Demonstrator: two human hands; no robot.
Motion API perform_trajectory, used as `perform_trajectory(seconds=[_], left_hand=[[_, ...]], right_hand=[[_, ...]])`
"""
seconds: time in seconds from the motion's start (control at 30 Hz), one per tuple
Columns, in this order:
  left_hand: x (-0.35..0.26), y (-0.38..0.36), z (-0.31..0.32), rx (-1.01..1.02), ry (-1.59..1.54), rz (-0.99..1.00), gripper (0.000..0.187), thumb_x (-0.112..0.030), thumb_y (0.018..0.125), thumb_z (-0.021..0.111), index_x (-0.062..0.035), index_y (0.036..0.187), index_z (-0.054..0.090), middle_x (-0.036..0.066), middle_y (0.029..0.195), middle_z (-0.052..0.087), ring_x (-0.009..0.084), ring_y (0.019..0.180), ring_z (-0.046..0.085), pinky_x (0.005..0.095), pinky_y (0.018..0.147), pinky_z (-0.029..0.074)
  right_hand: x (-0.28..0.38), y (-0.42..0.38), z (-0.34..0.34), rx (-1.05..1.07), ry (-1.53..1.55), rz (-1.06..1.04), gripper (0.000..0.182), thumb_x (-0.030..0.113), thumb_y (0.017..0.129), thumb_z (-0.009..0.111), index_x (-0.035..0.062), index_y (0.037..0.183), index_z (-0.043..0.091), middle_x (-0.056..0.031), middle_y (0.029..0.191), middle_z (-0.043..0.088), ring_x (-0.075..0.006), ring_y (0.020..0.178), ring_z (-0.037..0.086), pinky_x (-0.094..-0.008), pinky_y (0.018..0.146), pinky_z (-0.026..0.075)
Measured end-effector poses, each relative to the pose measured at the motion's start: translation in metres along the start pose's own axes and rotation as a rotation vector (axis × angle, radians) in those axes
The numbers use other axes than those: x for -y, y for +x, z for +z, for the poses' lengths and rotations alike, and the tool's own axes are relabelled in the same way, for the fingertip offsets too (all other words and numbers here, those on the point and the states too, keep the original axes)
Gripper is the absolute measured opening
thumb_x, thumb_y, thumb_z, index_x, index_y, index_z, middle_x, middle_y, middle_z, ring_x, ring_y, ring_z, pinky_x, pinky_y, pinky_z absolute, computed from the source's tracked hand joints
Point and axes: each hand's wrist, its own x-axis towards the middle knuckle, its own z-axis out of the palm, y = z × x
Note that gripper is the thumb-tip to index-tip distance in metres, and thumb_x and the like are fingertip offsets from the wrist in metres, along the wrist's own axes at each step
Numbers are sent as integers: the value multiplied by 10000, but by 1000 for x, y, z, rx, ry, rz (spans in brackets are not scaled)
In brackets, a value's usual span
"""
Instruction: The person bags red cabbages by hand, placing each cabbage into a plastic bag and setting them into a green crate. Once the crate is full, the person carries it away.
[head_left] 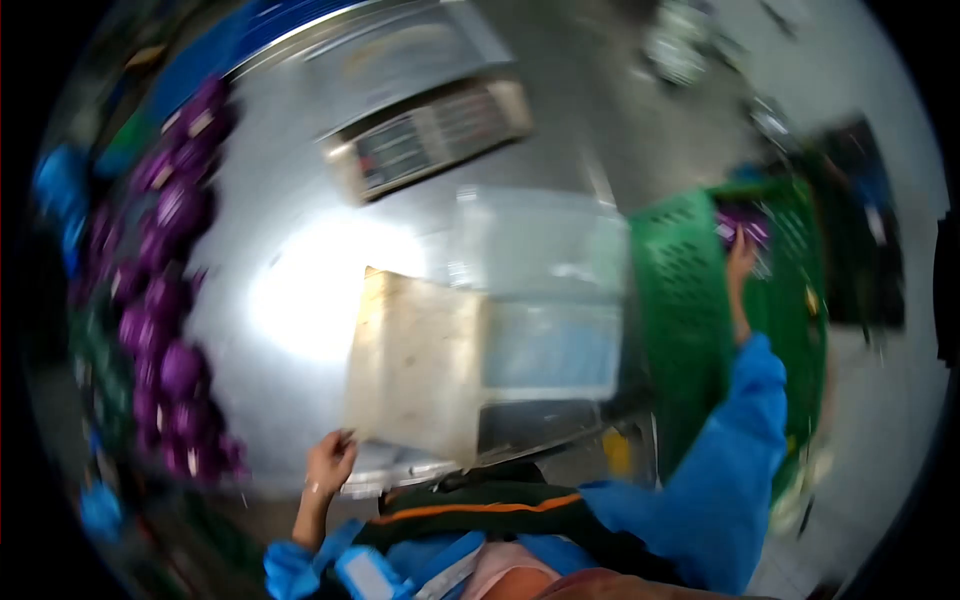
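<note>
My right hand (740, 258) reaches down into a green plastic crate (684, 290) and has its fingers on a shiny purple cabbage (745, 228), which seems to be in clear film. Blur hides how far the fingers go round it. Over the front edge of the steel table (270, 400) hovers my left hand (331, 462), loosely curled, fingers a little apart, with nothing visible in it. Close to that hand lies a worn cream-coloured board (415, 365). Beside the board are a clear plastic sheet or bag stack (535, 240) and a pale blue flat pad (552, 348).
Many purple cabbages (180, 370) are piled along the table's left edge. A weighing scale (430, 135) with a metal pan (395, 60) stands at the back. On the floor at upper right are pale bagged things (680, 45). A dark bin-like object (865, 220) stands beyond the crate.
</note>
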Motion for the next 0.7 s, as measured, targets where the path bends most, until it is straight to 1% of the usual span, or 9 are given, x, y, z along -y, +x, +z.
perform_trajectory(seconds=[0.1,0.27,0.37,0.4,0.43,0.5,0.57,0.67,0.7], left_hand=[[19,-9,1,227,281,-67,237,-222,752,601,-103,957,592,139,776,642,347,720,614,425,648,501],[77,0,-37,755,305,12,373,-389,773,633,-131,1041,617,99,864,671,289,753,643,381,726,508],[110,100,-127,404,651,-160,581,-445,730,693,-125,1195,557,180,1107,599,321,954,608,399,868,467],[132,134,-161,-65,571,-50,716,-420,712,717,-78,1284,456,221,1193,532,352,1089,523,407,946,407],[108,170,-209,-237,700,64,835,-422,687,735,-109,1354,343,233,1197,507,375,1125,479,429,926,410],[69,237,-274,-649,780,196,1104,-281,588,818,-178,1431,114,196,1422,203,410,1286,232,490,996,308],[39,294,-317,-735,816,107,1150,-260,561,824,-239,1437,80,188,1461,121,408,1329,151,544,1015,245],[18,359,-352,-751,831,58,1184,-269,539,831,-306,1434,57,161,1485,76,417,1345,107,613,1016,194],[17,376,-355,-744,799,62,1192,-279,534,833,-336,1431,50,143,1491,67,424,1343,106,646,1003,184]], right_hand=[[-43,28,-17,403,24,192,530,275,844,571,99,1316,407,-230,1223,483,-350,1128,467,-401,892,414],[-60,102,-9,773,-140,197,512,172,858,532,67,1337,384,-215,1270,467,-348,1157,458,-380,947,384],[-6,127,-13,371,-310,-106,498,155,871,528,60,1340,386,-192,1271,481,-323,1132,482,-351,951,384],[150,91,-51,309,-70,68,468,164,895,514,47,1332,394,-177,1243,498,-272,1091,506,-332,942,388],[225,61,-60,243,425,-47,403,161,922,480,20,1295,422,-153,1201,521,-230,1053,520,-323,927,394],[312,-2,-71,317,294,-213,357,151,931,469,-7,1250,450,-149,1198,525,-215,1070,508,-319,919,396],[380,-119,-42,646,663,26,220,132,907,515,0,1083,529,-84,1085,576,-172,1023,524,-307,893,419],[404,-306,-1,1113,160,-329,773,211,769,680,14,1364,228,-219,1355,303,-308,1198,408,-412,971,388],[446,-331,-6,1271,628,185,727,119,801,646,-52,1357,210,-188,1230,475,-289,1111,495,-366,915,425]])
